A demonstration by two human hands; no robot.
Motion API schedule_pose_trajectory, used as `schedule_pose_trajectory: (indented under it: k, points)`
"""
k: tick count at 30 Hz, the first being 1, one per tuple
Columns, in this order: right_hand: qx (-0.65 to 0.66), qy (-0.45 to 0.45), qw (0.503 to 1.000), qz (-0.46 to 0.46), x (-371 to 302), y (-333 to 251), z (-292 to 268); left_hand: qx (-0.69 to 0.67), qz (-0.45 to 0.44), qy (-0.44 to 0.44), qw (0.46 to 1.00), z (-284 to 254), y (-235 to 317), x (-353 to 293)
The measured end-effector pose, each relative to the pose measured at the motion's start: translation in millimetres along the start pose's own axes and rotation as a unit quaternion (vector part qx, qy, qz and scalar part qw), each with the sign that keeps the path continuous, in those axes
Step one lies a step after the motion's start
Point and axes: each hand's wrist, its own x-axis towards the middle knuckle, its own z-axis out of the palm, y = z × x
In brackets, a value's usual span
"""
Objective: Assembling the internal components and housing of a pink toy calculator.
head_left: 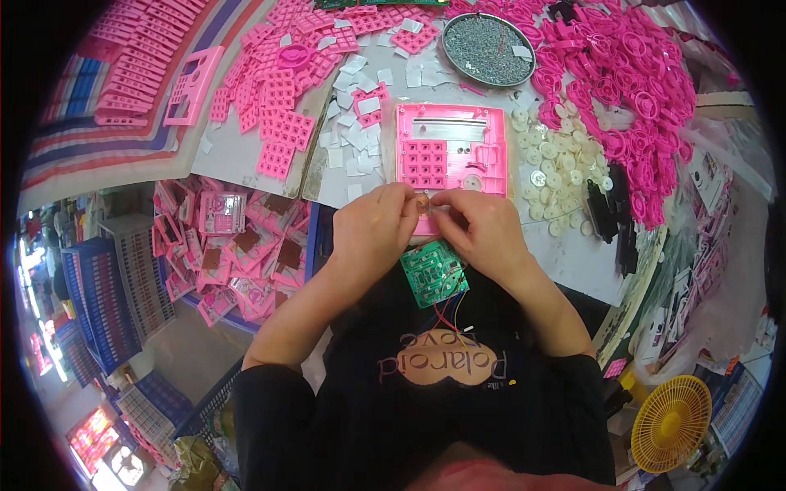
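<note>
A pink plastic casing half (492,131) lies open side up in front of me, with a pink rubber keypad (426,164), a dark-and-silver strip and a pale round wheel in it. At its near edge, my left hand (370,225) and my right hand (489,227) meet, fingertips pinched together. Between them shows a small brownish round piece (422,203), mostly covered by the fingers. Just below hangs a green circuit board (434,274), tilted against my black shirt, with thin red, dark and yellow wires trailing from it.
Pink keypads (278,98) and white paper slips (356,143) lie at left. A round tray of small metal screws (487,49) stands at the back. Pink rings (630,106), cream discs (557,164) and black parts (610,209) heap at right. A blue-rimmed bin (237,245) holds pink assemblies.
</note>
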Motion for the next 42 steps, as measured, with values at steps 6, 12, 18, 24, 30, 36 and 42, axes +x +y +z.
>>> schedule_pose_trajectory:
  k: [6,12,18,24,30,36,42]
  points:
    - [-0.104,0.034,0.994,0.01,4.3,-4.4,11.2,0.025,-0.005,-0.018,1.0,-5.6,5.0,-3.9]
    - [-0.189,0.017,0.982,0.012,10.8,-9.3,19.7,0.009,-0.003,-0.022,1.0,-6.2,1.7,-3.2]
    - [-0.247,0.026,0.966,0.076,15.6,-22.4,28.9,-0.033,0.018,-0.008,0.999,-4.9,-6.1,-3.9]
    - [-0.223,0.103,0.969,0.016,13.5,-13.9,40.1,-0.073,0.026,-0.015,0.997,-2.9,-15.0,-2.5]
    - [-0.171,0.117,0.978,-0.013,8.8,-7.5,38.5,-0.085,0.032,-0.046,0.995,-10.9,-14.1,2.5]
    - [-0.163,0.092,0.982,-0.016,6.0,-16.5,27.1,-0.059,0.031,-0.049,0.997,-11.2,-13.0,6.0]
    - [-0.154,0.051,0.985,-0.05,2.7,-12.2,17.5,0.007,0.022,-0.075,0.997,-11.7,-5.9,7.9]
